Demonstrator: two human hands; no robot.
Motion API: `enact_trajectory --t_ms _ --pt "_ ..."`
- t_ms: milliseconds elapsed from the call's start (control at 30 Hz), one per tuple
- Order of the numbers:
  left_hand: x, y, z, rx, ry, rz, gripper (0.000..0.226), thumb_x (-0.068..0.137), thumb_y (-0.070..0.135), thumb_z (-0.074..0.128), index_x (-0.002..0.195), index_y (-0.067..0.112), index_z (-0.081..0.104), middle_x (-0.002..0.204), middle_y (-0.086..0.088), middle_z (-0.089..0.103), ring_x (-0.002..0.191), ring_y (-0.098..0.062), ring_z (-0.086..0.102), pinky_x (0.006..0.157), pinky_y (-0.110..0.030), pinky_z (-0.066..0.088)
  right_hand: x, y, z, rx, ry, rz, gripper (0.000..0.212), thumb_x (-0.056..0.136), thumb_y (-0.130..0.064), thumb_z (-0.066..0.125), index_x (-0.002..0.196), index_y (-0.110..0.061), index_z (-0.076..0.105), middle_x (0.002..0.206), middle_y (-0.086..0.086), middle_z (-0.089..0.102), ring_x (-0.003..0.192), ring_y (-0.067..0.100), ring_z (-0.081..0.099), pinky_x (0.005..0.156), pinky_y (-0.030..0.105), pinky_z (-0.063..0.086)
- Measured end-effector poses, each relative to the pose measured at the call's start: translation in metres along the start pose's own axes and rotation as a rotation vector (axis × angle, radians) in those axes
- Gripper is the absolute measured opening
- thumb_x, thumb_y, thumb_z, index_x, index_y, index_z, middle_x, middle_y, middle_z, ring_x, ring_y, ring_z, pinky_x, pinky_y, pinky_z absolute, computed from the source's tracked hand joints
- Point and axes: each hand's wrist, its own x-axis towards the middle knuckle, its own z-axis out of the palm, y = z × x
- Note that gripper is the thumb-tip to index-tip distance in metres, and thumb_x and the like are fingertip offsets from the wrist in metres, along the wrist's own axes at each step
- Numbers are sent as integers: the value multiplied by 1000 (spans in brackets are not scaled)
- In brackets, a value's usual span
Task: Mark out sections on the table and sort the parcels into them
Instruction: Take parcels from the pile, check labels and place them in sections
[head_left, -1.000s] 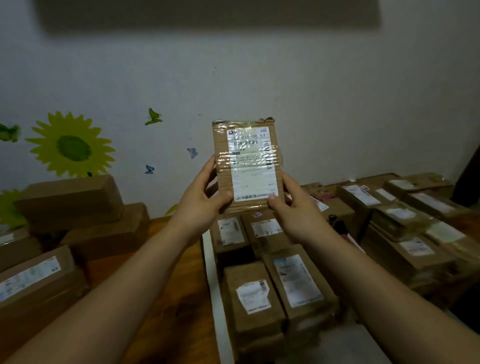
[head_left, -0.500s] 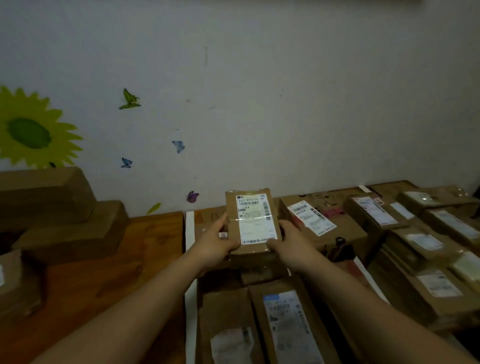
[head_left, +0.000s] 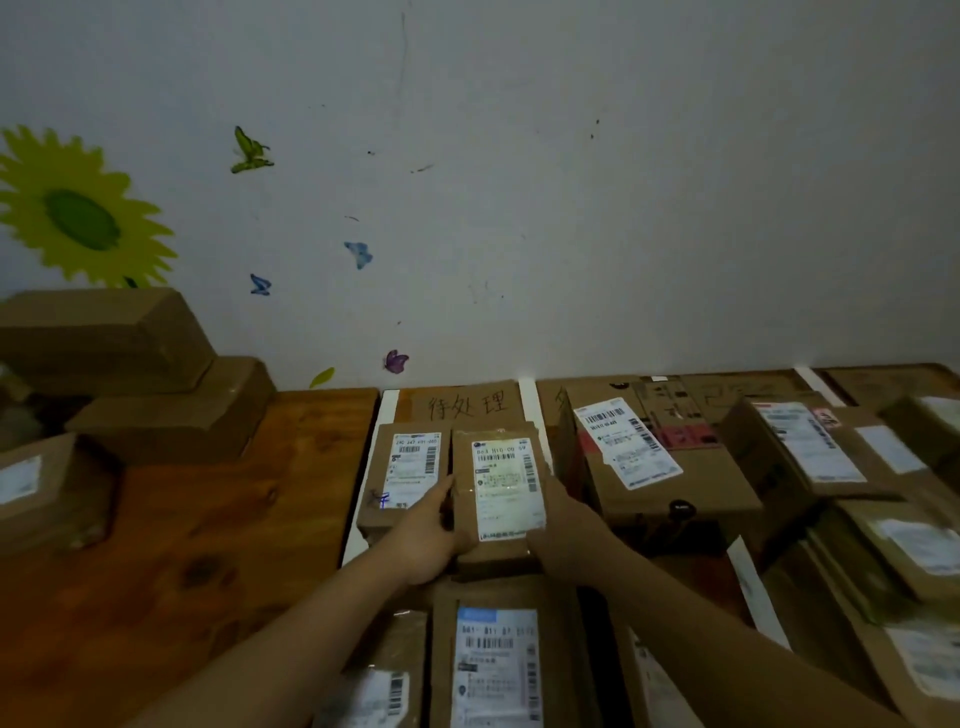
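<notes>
A small brown parcel (head_left: 506, 488) with a white label lies label-up near the back of a section bounded by white tape strips (head_left: 363, 499). My left hand (head_left: 428, 535) grips its left edge and my right hand (head_left: 563, 530) grips its right edge. A second labelled parcel (head_left: 408, 470) lies right beside it on the left. Behind them a cardboard sign (head_left: 465, 402) with handwritten characters marks the section. More labelled parcels (head_left: 496, 660) lie in front, under my forearms.
The orange wooden table (head_left: 208, 519) shows bare to the left of the tape. Stacked brown boxes (head_left: 130, 374) stand at the far left against the wall. Several labelled parcels (head_left: 649, 457) fill the sections on the right. The white wall carries sunflower and butterfly stickers.
I have lowered the parcel from face height down to the back of the taped section, beside the other parcel. My view has tilted down and moved closer.
</notes>
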Motion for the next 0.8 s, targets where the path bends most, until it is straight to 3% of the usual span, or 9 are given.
enact_trajectory --t_ms 233,333,433,500,567,667,800 --pt "-5 6 5 74 -17 -31 91 84 4 65 150 34 8 142 1 44 129 -19 44 105 -38 43 -3 10 3 32 -45 -27 66 91 -27 59 146 -16 23 140 0 50 124 17 52 101 27 44" --pt "-14 11 -1 99 -50 -22 81 87 9 63 148 34 15 145 2 41 124 -11 42 107 -34 40 -7 -1 0 45 -21 -24 66 88 -22 63 144 -19 28 143 -1 42 128 19 47 104 34 44" --pt "-27 15 -24 206 44 11 71 89 20 62 146 33 22 150 2 35 133 -17 38 106 -33 35 -7 -22 -2 -79 68 -109 75 88 -31 62 149 -19 20 151 3 29 136 22 34 110 41 37" --pt "-39 13 -48 275 122 63 63 90 20 62 143 30 30 143 9 38 134 -15 37 105 -27 33 -7 -46 -2 -187 94 -192 67 90 -39 56 147 -20 26 151 2 31 139 23 30 113 41 30" --pt "-57 1 -81 353 185 91 61 89 20 62 141 26 31 140 13 33 132 -10 34 106 -20 27 -6 -78 5 -232 95 -252 61 88 -47 53 142 -26 35 146 0 40 135 23 36 110 39 32" --pt "-92 -32 -141 504 276 8 73 89 35 62 149 21 22 157 -3 17 143 -19 19 115 -28 18 -8 -138 28 -321 31 -307 67 90 -49 52 147 -22 29 151 5 33 136 27 32 110 40 30" --pt "-157 -91 -228 550 334 -109 74 91 41 57 150 23 17 159 -3 10 146 -23 11 116 -34 16 -16 -226 84 -290 -87 -400 68 92 -48 52 148 -21 28 152 8 30 137 27 33 108 34 30"
